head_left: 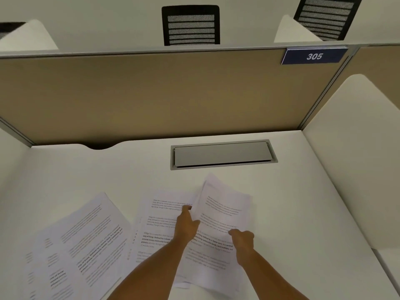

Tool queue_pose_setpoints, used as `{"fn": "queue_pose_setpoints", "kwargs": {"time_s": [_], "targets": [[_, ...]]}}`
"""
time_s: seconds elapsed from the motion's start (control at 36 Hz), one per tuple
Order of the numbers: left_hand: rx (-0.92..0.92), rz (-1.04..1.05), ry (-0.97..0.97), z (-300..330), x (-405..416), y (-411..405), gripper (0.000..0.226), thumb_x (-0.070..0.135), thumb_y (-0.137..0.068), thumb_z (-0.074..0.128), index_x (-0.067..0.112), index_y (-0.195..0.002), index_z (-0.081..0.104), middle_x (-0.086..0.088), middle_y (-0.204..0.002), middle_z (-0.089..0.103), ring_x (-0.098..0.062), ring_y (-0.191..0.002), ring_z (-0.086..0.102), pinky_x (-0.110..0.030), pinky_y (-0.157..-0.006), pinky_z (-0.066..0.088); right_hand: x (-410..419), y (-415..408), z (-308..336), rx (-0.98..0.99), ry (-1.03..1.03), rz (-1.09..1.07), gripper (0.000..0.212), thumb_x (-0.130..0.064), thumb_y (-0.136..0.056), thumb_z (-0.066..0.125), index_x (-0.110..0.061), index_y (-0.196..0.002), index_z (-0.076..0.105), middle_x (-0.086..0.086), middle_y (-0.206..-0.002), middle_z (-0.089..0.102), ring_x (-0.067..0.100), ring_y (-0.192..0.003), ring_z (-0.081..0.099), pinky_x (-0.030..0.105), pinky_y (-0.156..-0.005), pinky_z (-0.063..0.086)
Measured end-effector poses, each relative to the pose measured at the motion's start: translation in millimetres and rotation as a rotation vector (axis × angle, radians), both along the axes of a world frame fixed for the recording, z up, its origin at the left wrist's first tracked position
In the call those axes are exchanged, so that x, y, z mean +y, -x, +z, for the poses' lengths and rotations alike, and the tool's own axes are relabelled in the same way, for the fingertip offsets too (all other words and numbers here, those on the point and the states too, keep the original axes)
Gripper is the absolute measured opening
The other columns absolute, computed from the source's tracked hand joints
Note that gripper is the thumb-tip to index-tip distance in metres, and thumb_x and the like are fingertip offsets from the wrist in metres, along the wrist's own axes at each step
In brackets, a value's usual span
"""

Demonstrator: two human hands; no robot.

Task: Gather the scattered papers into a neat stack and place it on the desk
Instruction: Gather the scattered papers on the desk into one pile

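Printed sheets (73,245) are lying fanned out at the left of the white desk (303,202), overlapping one another. Just right of them a middle sheet (155,226) is lying flat, partly under the next pile. The left hand (187,226) is reaching forward over it, fingers closing on the left edge of the right pile of papers (220,215), which is lifting slightly at its far corner. The right hand (243,241) is pressing down on that same pile, fingers curled; whether it is pinching a sheet I cannot tell. Beyond the papers a grey cable hatch (223,154) is sitting closed in the desk, below the tan partition (151,94) carrying a sign (313,56) reading 305.
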State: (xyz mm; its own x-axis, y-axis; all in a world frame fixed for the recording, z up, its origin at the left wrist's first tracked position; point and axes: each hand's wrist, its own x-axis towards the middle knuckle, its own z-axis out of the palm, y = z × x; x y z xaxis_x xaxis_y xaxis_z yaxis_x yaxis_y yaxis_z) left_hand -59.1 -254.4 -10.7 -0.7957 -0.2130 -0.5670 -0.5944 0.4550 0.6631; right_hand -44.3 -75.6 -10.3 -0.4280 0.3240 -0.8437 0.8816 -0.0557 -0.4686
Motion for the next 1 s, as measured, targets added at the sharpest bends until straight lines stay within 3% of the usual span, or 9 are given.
{"fn": "queue_pose_setpoints", "kwargs": {"time_s": [0.08, 0.17, 0.25, 0.36, 0.5, 0.67, 0.78, 0.89, 1.0], "targets": [[-0.016, -0.077, -0.013, 6, 2, -6, 0.062, 0.017, -0.096, 0.062, 0.007, -0.15, 0.033, -0.012, -0.152, 0.043, -0.028, -0.139, 0.043, -0.035, -0.113, 0.037, 2, -7, 1, -0.004, 0.074, -0.003, 0.06, -0.008, -0.089, 0.066, 0.008, -0.14, 0.041, 0.026, -0.133, 0.055, 0.042, -0.121, 0.054, 0.051, -0.105, 0.044], [0.035, -0.054, -0.039, 15, 2, -12, 0.052, 0.012, -0.094, 0.063, 0.006, -0.143, 0.046, -0.013, -0.142, 0.054, -0.028, -0.126, 0.055, -0.035, -0.106, 0.045, 6, -14, 3, 0.021, 0.135, -0.018, 0.053, -0.009, -0.087, 0.068, 0.011, -0.132, 0.049, 0.028, -0.125, 0.06, 0.045, -0.115, 0.058, 0.057, -0.101, 0.048], [0.099, -0.049, -0.073, 26, -1, -19, 0.031, 0.008, -0.093, 0.063, 0.007, -0.123, 0.062, -0.014, -0.122, 0.068, -0.024, -0.101, 0.066, -0.039, -0.091, 0.058, 10, -23, 7, 0.022, 0.132, -0.015, 0.069, -0.016, -0.085, 0.073, 0.0, -0.142, 0.039, 0.024, -0.132, 0.054, 0.045, -0.12, 0.055, 0.06, -0.104, 0.046], [0.164, -0.043, -0.13, 42, -7, -29, 0.028, 0.008, -0.091, 0.064, 0.006, -0.119, 0.065, -0.013, -0.115, 0.071, -0.027, -0.101, 0.069, -0.042, -0.089, 0.059, 16, -32, 18, 0.022, 0.18, 0.031, 0.086, -0.025, -0.082, 0.076, -0.009, -0.151, 0.027, 0.022, -0.148, 0.043, 0.044, -0.132, 0.046, 0.06, -0.11, 0.039], [0.209, -0.027, -0.262, 63, -21, -46, 0.021, 0.01, -0.091, 0.066, 0.016, -0.111, 0.069, -0.007, -0.109, 0.075, -0.021, -0.095, 0.073, -0.046, -0.088, 0.06, 24, -39, 27, 0.095, 0.224, 0.079, 0.09, -0.024, -0.082, 0.076, -0.009, -0.154, 0.024, 0.022, -0.149, 0.042, 0.043, -0.133, 0.045, 0.057, -0.11, 0.04], [0.248, -0.004, -0.366, 85, -39, -68, 0.026, 0.004, -0.09, 0.065, 0.005, -0.116, 0.067, -0.014, -0.112, 0.074, -0.033, -0.101, 0.073, -0.053, -0.09, 0.058, 33, -43, 38, 0.329, 0.368, 0.136, 0.047, -0.014, -0.082, 0.077, -0.008, -0.126, 0.065, 0.017, -0.11, 0.076, 0.037, -0.101, 0.071, 0.042, -0.077, 0.059], [0.275, 0.051, -0.401, 97, -50, -79, 0.026, 0.005, -0.092, 0.064, 0.008, -0.118, 0.067, -0.012, -0.114, 0.074, -0.031, -0.103, 0.072, -0.05, -0.09, 0.059, 30, -47, 45, 0.438, 0.334, 0.221, 0.054, -0.016, -0.084, 0.078, -0.013, -0.132, 0.053, 0.012, -0.12, 0.071, 0.034, -0.107, 0.068, 0.054, -0.094, 0.055], [0.323, 0.05, -0.421, 105, -61, -89, 0.027, 0.014, -0.092, 0.067, 0.011, -0.118, 0.067, -0.007, -0.111, 0.076, -0.026, -0.097, 0.075, -0.034, -0.076, 0.063, 18, -50, 50, 0.547, 0.272, 0.342, 0.038, -0.021, -0.09, 0.072, -0.015, -0.127, 0.064, 0.005, -0.11, 0.077, 0.027, -0.1, 0.074, 0.053, -0.09, 0.059], [0.345, 0.059, -0.269, 104, -71, -91, 0.034, 0.016, -0.093, 0.066, 0.009, -0.125, 0.058, -0.008, -0.119, 0.071, -0.027, -0.105, 0.071, -0.045, -0.088, 0.061, -2, -49, 52, 0.568, 0.204, 0.39, 0.039, -0.022, -0.094, 0.068, -0.009, -0.13, 0.061, 0.007, -0.114, 0.073, 0.026, -0.099, 0.071, 0.046, -0.088, 0.06]]}}
